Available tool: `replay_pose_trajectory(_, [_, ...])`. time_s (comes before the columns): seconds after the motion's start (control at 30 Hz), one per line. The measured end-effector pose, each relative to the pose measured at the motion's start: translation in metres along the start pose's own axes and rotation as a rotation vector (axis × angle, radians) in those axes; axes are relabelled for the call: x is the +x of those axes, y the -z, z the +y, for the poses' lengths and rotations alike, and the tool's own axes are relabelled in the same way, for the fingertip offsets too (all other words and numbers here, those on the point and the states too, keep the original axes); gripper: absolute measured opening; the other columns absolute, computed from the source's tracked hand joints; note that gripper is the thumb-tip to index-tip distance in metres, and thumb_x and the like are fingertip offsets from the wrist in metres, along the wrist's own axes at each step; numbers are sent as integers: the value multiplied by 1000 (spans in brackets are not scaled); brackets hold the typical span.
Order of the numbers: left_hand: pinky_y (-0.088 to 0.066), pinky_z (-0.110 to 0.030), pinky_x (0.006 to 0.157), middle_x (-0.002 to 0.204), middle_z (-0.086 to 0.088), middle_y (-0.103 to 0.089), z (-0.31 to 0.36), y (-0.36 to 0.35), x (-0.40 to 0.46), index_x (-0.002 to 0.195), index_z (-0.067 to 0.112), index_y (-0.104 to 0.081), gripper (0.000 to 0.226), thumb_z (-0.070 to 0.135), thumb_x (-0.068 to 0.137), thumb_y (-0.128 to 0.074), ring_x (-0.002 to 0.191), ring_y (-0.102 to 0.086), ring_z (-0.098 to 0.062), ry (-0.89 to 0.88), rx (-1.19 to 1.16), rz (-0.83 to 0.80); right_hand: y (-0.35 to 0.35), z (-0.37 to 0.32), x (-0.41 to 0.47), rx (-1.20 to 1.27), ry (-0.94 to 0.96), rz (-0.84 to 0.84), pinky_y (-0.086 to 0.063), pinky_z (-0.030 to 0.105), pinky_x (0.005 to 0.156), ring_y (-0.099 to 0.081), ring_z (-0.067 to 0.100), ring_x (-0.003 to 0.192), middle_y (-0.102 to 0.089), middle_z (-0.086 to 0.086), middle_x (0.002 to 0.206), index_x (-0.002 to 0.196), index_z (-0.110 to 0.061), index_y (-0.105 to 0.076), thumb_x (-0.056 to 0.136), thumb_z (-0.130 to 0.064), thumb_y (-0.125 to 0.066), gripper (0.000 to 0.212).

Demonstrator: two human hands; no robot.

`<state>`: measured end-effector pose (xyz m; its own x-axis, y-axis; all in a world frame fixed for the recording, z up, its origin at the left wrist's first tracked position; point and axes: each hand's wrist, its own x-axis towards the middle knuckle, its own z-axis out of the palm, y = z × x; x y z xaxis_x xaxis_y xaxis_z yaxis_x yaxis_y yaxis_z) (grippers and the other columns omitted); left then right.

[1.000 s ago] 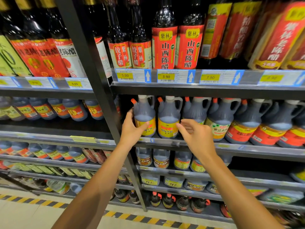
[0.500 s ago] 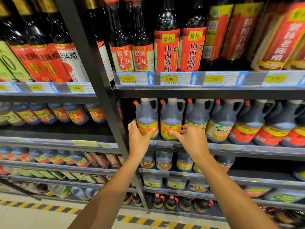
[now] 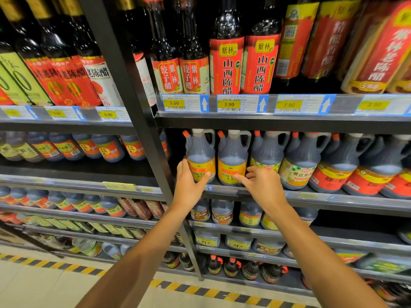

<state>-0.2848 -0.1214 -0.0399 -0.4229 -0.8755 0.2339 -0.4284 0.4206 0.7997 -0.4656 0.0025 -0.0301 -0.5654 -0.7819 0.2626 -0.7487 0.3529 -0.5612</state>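
- The left hand (image 3: 189, 183) grips the first jug (image 3: 201, 160), a dark plastic one with a yellow label and an orange spout cap. The thumb lies across the front of the label and the fingers wrap round its left side.
- That first jug stands upright at the left end of its row on the middle shelf (image 3: 311, 196), right beside the black upright post (image 3: 138, 107).
- The right hand (image 3: 264, 185) is loose and spread, not clamped on anything. One fingertip touches the yellow label of the second jug (image 3: 232, 162), and the other fingers sit near the gap on that jug's right.
- The second jug stands upright, just beside the first and touching or nearly touching it.
- Next along is a green-labelled jug (image 3: 266, 155), then red-labelled ones further right.
- On the shelf above stand tall dark bottles (image 3: 226, 63) with red labels, over a strip of price tags (image 3: 184, 103).
- Yellow-and-black striped tape (image 3: 200, 290) runs along the floor below.
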Motion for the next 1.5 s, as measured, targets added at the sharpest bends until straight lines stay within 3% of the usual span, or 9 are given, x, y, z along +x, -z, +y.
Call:
replay_pose_trajectory(0.2, [-17,-27,120,165,7,-11,2,39,-50,159,23,-14,91,31,91,-73,151,-12,-9,-155,134,-423,36,7,-51,-13,191,-9,-59,38,89,-72,13,99,-76,-2,113,125,-17,-70,89,-41,-74,44])
replay_pose_trajectory(0.33, [-22,-44,124,164,4,-22,-16,59,-69,157,24,-26,83,41,91,-72,152,-15,-15,-443,309,-537,54,7,-105,-122,244,-132,-57,36,90,-69,14,103,-67,-7,131,139,-30,-58,92,-51,-65,52])
replay_pose_trajectory(0.47, [1,-50,126,167,6,-10,-29,69,-84,159,28,-21,82,61,93,-56,156,4,-23,-661,579,-654,59,3,-173,-138,170,-224,-41,35,114,-42,10,141,-45,-12,154,149,-31,-46,96,-51,-60,59])
replay_pose_trajectory(0.63, [14,-48,123,168,8,1,-42,77,-129,160,33,-16,101,89,76,-8,155,13,-24,-705,666,-808,53,5,-255,-220,49,-328,-29,33,121,-25,8,150,-29,-14,162,155,-33,-34,96,-60,-54,68])
replay_pose_trajectory(0.8, [17,-48,121,169,7,-2,-38,60,-169,159,33,-18,103,89,75,-2,155,11,-24,-748,681,-899,68,25,-319,-231,-83,-367,-23,35,124,-17,7,152,-23,-16,164,156,-37,-28,93,-71,-47,75])
replay_pose_trajectory(0.97, [14,-49,122,169,4,-4,15,8,-204,160,32,-13,102,89,75,-4,155,9,-25,-835,701,-976,117,60,-384,-227,-241,-251,-11,13,113,-18,4,150,-27,-17,160,156,-32,-33,95,-62,-54,71])
replay_pose_trajectory(1.3, [7,-47,125,168,7,7,195,-196,-374,161,32,-4,120,96,60,16,155,10,-23,-1156,680,-1177,272,198,-604,-265,-663,-21,-24,24,116,-42,19,142,-47,0,154,149,-22,-47,87,-81,-33,87])
replay_pose_trajectory(1.43, [3,-46,126,169,7,2,253,-267,-456,161,33,-7,88,82,88,-18,156,6,-23,-1258,690,-1240,318,242,-683,-244,-820,42,-32,32,118,-42,19,141,-47,-2,153,148,-22,-48,86,-81,-41,85])
replay_pose_trajectory(1.5, [3,-47,126,169,6,-2,271,-297,-483,161,33,-10,98,88,79,-9,156,5,-22,-1312,678,-1269,334,260,-708,-230,-848,87,-35,33,116,-46,18,138,-51,-3,150,144,-25,-52,80,-91,-31,95])
